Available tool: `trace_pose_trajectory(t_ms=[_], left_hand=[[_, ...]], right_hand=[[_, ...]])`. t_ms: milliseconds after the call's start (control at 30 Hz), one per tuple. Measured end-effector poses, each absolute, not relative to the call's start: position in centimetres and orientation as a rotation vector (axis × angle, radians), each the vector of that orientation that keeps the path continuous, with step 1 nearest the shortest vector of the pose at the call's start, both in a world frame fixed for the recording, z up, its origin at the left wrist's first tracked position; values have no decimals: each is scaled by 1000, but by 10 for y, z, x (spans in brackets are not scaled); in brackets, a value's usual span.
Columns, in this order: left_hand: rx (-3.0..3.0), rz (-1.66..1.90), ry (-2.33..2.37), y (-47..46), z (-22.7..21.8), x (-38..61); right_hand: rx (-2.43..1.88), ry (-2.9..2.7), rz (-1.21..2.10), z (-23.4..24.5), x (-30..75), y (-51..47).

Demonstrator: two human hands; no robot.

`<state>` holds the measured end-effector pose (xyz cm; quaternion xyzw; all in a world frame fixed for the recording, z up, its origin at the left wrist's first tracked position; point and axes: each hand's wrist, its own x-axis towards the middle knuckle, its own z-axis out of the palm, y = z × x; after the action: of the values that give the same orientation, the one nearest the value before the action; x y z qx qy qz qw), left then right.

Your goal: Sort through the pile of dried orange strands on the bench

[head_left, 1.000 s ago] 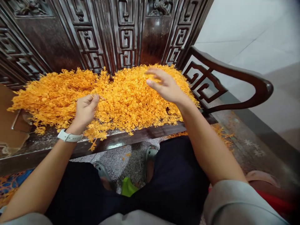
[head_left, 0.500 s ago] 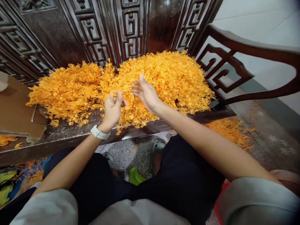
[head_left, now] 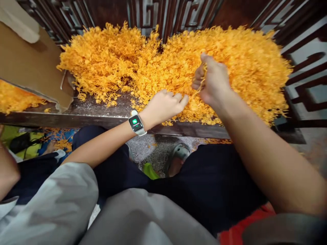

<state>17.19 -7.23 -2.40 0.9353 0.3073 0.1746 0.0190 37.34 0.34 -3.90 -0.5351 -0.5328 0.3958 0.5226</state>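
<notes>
Small, stringy orange plastic pieces [head_left: 107,64] lie heaped along a dark wooden bench [head_left: 102,114]. My right hand [head_left: 216,80] is raised over the right part of the heap, its fingers curled around a few of these orange pieces [head_left: 203,73]. Lower and to the left, my left hand [head_left: 165,107] is palm down at the heap's front edge. Its fingers bend inward and the fingertips are hidden, so whatever they pinch does not show. A smartwatch [head_left: 136,123] with a lit screen is on my left wrist.
A cardboard box [head_left: 33,58] stands at the left end of the heap, with more orange pieces [head_left: 15,98] beside it. Carved dark wood [head_left: 176,15] rises behind. Another person's arm [head_left: 7,170] shows at the left edge. A red object [head_left: 245,224] is at lower right.
The view has shifted to the right and down. My hands have moved apart; the right has closed on orange pieces, and the left has turned palm down.
</notes>
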Motion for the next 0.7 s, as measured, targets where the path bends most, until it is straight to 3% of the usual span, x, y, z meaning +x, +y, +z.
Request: trace_pose_trajectory(t_ms=[100,267,433,633,700], left_hand=[[2776,606,994,-62,-14,161],[2606,686,1289,8,-9,92],[2072,1038,1568,67,-23,30],[1570,1159,1073,50,-25,69],[1494,1187,980,43,-21,89]], right_hand=[[-1286,-1054,1018,-22,368,-7],[-1227,-1170,1044,36,353,-58],[-1141,-1184,735,65,398,-86],[-1267,-2105,1337,49,403,-96],[-1210,-2190,1375,46,392,-96]])
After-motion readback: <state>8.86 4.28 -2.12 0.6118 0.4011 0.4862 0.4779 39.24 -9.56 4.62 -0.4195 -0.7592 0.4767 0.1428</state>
